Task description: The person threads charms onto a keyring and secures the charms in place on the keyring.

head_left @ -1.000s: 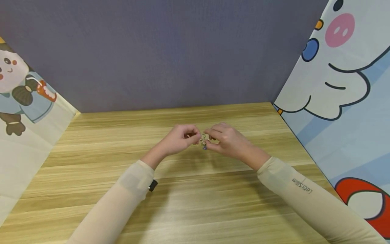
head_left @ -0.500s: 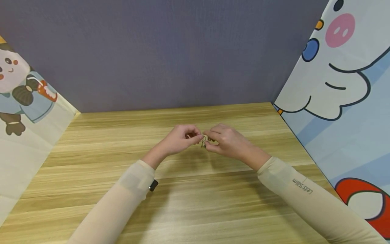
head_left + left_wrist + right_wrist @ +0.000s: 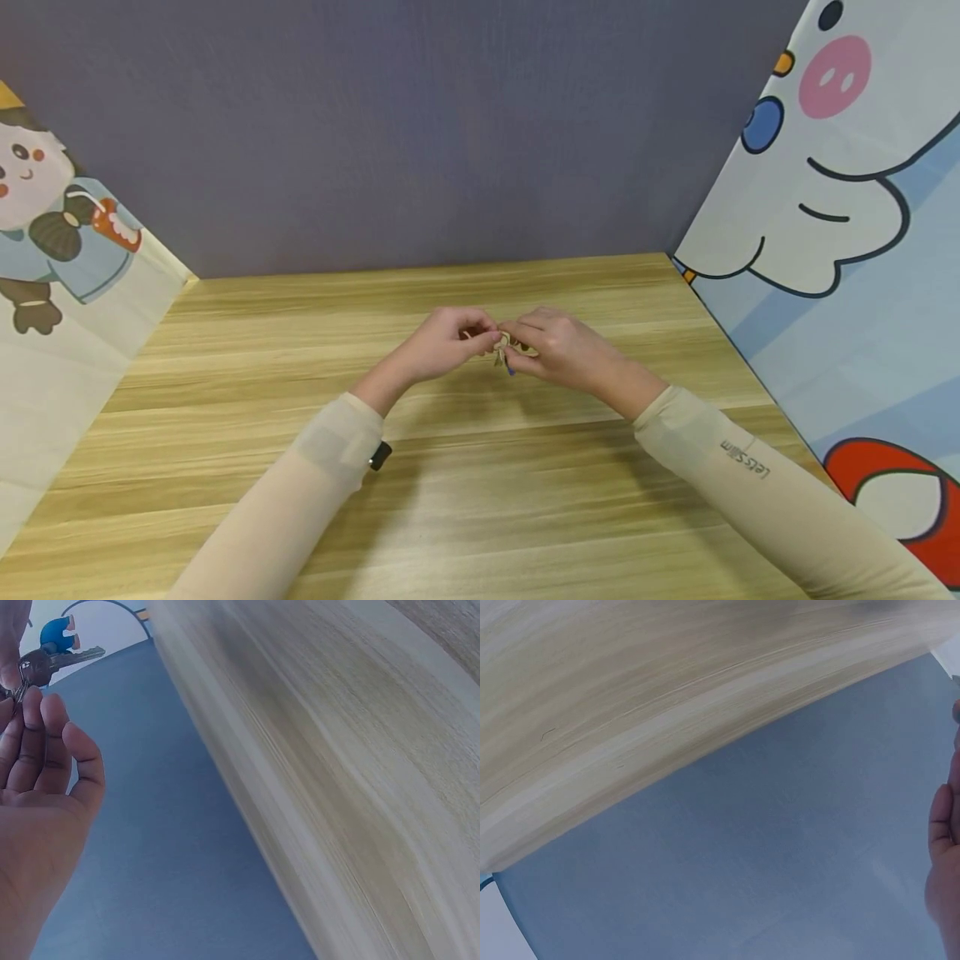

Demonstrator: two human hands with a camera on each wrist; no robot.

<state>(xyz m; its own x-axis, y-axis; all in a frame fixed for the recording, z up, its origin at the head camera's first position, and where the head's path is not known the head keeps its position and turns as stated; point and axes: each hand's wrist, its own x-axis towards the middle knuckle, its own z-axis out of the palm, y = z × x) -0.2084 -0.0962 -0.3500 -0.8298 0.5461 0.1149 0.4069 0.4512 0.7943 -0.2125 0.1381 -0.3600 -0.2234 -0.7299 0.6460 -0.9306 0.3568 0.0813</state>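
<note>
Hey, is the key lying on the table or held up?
Held up: the key is where the left hand and right hand come together, seen against the printed panel, apart from the table.

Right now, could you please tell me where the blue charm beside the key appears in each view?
Head: blue charm small, just below and right of centre, beside the right hand.
Left wrist: upper left, just above the key.
Right wrist: not in it.
Shared landmark: the wooden tabletop, in all three.

Soft shadows on tabletop (image 3: 487, 508), hazy wrist views
</note>
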